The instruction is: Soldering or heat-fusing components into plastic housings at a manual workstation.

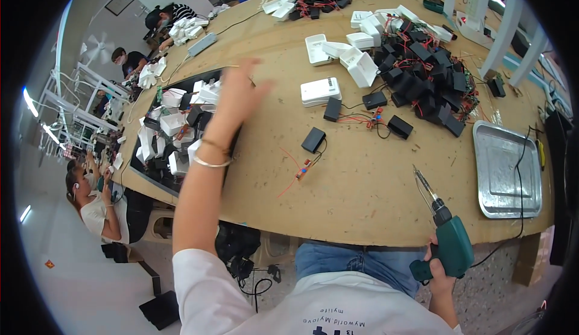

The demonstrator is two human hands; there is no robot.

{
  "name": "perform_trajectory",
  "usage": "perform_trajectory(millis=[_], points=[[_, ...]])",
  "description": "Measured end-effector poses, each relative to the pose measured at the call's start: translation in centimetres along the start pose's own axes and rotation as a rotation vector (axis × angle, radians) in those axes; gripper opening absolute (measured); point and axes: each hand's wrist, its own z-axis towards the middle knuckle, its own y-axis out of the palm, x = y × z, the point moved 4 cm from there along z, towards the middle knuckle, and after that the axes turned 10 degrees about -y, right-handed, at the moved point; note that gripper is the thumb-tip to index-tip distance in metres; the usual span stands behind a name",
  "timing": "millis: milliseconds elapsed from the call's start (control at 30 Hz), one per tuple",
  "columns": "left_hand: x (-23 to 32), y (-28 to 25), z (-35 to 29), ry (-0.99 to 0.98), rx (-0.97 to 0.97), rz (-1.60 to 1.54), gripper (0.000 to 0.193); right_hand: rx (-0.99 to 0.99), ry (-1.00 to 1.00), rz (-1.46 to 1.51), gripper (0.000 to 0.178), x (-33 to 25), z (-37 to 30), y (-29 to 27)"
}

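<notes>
My right hand (pixel 442 272) grips a green soldering gun (pixel 455 245) by its handle at the table's front edge. The gun's metal tip points up and away over the cardboard-brown surface. Blurred by motion, my left hand (pixel 238 93) hovers by the right rim of a black bin (pixel 232 154), its fingers apart and nothing visible in them. White plastic housings (pixel 173 124) and black blocks fill that bin. On the table between my hands lies a black block (pixel 313 139) wired to a small circuit board (pixel 303 169), with loose red wires beside it.
A closed white case (pixel 320 91) and two more wired black blocks lie farther back. Behind them spreads a heap of black blocks (pixel 422 75) with red wires and white housings. A metal tray (pixel 508 172) is at right, a cable crossing it. Other people work along the left side.
</notes>
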Motion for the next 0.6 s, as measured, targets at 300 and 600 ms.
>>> perform_trajectory(millis=[300,600], points=[[1.2,9.1,-0.7,-0.06,-0.367,-0.187,0.056,0.002,-0.006,-0.001,0.057,-0.8,0.0,0.7],[13.8,3.5,-13.2,-0.093,-0.413,-0.472,0.021,0.126,-0.045,0.124,0.058,-0.9,1.4,-0.2]])
